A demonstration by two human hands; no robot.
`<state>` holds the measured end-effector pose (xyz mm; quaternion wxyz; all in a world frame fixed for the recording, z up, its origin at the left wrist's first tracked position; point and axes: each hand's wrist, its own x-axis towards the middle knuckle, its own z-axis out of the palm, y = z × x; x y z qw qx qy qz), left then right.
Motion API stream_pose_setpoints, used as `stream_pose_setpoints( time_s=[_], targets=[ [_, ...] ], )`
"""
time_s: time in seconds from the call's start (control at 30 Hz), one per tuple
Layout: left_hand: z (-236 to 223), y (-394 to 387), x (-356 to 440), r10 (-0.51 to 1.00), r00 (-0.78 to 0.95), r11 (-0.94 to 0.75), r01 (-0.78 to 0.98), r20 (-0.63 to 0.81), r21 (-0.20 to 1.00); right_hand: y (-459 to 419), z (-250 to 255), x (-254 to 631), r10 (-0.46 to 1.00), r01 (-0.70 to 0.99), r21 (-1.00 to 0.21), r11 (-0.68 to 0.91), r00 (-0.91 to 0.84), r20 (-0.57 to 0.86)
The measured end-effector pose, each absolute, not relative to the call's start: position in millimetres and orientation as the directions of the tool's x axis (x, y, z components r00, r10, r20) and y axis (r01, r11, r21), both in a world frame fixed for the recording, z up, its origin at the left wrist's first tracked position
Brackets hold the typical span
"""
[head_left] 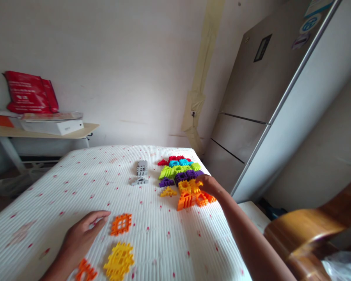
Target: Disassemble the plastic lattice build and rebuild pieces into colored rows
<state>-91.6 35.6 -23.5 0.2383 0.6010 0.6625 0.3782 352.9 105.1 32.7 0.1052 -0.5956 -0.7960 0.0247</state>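
My left hand [83, 233] hovers or rests low over the bed, thumb and fingers apart with nothing between them. Beside its fingertips lies a flat orange interlocking block [121, 224] with a window grid. A yellow block [119, 260] and another orange block [86, 271] lie closer to me. On the right, my right hand [207, 183] reaches to the block pile, its bent fingers closed on a yellow interlocking block [196, 185]. Around it are purple blocks [185, 177], lime green blocks [178, 169], blue blocks [179, 162], red blocks [177, 158] and orange blocks [187, 201].
Grey blocks [142, 168] lie left of the coloured pile, on a white quilted bed cover [152, 242]. A fridge [245, 86] stands behind on the right, a wooden chair [304, 226] nearer. At far left, a table [89, 128] bears a red bag [29, 93] and a white box [55, 127].
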Motion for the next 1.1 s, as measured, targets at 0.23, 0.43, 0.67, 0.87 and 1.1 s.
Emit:
stream_pose_setpoints(
  time_s=[0.23,0.43,0.67,0.87,1.1],
  targets=[
    [-20.1,34.6,-92.3,0.983,-0.14,-0.001,0.636,0.117,0.771,96.4,40.8,347.0,0.959,0.957,-0.109,0.267,-0.253,0.131],
    [-23.9,36.2,-92.7,0.978,-0.162,0.001,0.639,0.134,0.769,87.9,49.7,344.0,0.979,0.987,-0.019,0.162,-0.158,0.128],
    [-27.1,39.5,-94.8,0.983,-0.157,0.026,0.631,0.095,0.775,87.9,52.2,338.4,0.992,0.994,0.049,0.098,-0.102,0.077],
    [-25.9,38.1,-92.9,0.984,-0.161,0.037,0.621,0.081,0.783,86.8,52.8,336.3,0.992,0.994,0.054,0.1,-0.104,0.075],
    [-25.8,39.7,-93.8,0.981,-0.167,0.025,0.611,0.097,0.791,88.4,50.9,335.4,0.989,0.992,0.052,0.117,-0.121,0.079]
  ],
)
